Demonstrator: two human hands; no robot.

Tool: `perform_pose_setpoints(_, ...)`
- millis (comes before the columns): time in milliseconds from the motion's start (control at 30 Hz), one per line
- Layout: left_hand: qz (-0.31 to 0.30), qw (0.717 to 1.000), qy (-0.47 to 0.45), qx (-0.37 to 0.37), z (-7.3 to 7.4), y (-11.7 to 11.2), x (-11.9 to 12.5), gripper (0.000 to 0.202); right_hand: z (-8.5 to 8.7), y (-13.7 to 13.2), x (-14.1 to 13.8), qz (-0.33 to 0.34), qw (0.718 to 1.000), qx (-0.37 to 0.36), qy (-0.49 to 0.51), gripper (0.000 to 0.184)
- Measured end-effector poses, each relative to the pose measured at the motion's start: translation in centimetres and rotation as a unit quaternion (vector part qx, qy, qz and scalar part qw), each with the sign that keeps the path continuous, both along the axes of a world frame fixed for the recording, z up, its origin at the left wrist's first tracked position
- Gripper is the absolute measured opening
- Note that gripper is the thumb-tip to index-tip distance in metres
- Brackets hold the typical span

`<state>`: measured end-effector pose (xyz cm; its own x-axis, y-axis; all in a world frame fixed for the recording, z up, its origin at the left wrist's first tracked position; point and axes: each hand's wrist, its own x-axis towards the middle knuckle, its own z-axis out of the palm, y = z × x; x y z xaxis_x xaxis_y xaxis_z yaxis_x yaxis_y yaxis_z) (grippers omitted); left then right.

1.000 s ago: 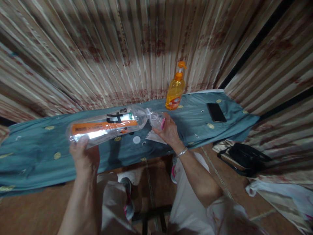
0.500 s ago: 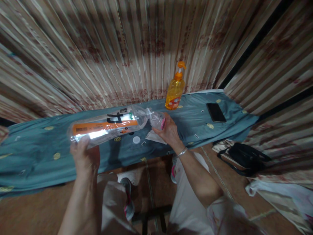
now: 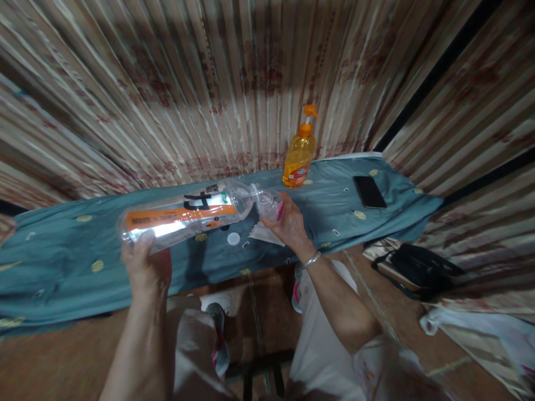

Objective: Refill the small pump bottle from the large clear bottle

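My left hand (image 3: 146,262) is wrapped round the base end of a large clear plastic bottle (image 3: 179,217) with an orange and silver label. The bottle lies nearly level above the cloth, its neck pointing right. At that neck is the mouth of a small clear container (image 3: 267,204), perhaps a little bottle or cup, with my right hand (image 3: 290,223) closed round its far end. Something pink shows at my right fingertips; I cannot tell if it is a nail or part of the container. Beneath them, a white cap (image 3: 233,239) and a white paper piece (image 3: 267,234) lie on the cloth.
An orange pump bottle (image 3: 300,156) stands at the back of the bench covered with teal cloth (image 3: 326,211). To its right lies a black phone (image 3: 369,192). Pleated curtains (image 3: 234,83) hang behind. A black bag (image 3: 422,267) sits low at the right.
Almost nothing differs. Both hands, the large bottle and the small container keep nearly the same places, with only a very slight shift.
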<state>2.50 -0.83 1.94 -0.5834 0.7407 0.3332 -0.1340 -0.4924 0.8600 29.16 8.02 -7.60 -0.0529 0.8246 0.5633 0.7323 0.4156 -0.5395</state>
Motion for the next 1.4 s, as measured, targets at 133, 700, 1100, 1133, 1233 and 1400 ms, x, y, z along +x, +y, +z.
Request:
perform_pose_setpoints(133, -0.003, 1.000, 0.002, 0.004, 0.02, 0.01, -0.02, 0.055, -0.15, 0.04, 0.04, 0.001, 1.000, 0.001, 0.000, 0.078)
perform_pose_setpoints(700, 0.007, 1.000, 0.004, -0.015, -0.09, -0.03, -0.01, 0.048, -0.05, 0.02, 0.28, 0.009, 1.000, -0.005, 0.008, 0.080)
perform_pose_setpoints(1100, 0.005, 1.000, -0.007, -0.006, -0.13, 0.04, -0.09, 0.053, 0.24, -0.17, 0.37, 0.015, 1.000, -0.007, 0.006, 0.079)
perform_pose_setpoints(1133, 0.004, 1.000, -0.008, -0.007, -0.14, 0.04, -0.12, 0.054, 0.17, -0.15, 0.38, 0.014, 1.000, -0.005, 0.006, 0.080)
perform_pose_setpoints(1233, 0.003, 1.000, -0.007, -0.002, -0.18, 0.06, -0.22, 0.056, -0.07, -0.05, 0.39, 0.014, 1.000, -0.008, 0.006, 0.080)
perform_pose_setpoints(1400, 0.003, 1.000, -0.017, -0.002, -0.28, 0.00, -0.31, 0.054, -0.36, 0.09, 0.43, 0.018, 1.000, -0.004, 0.008, 0.079)
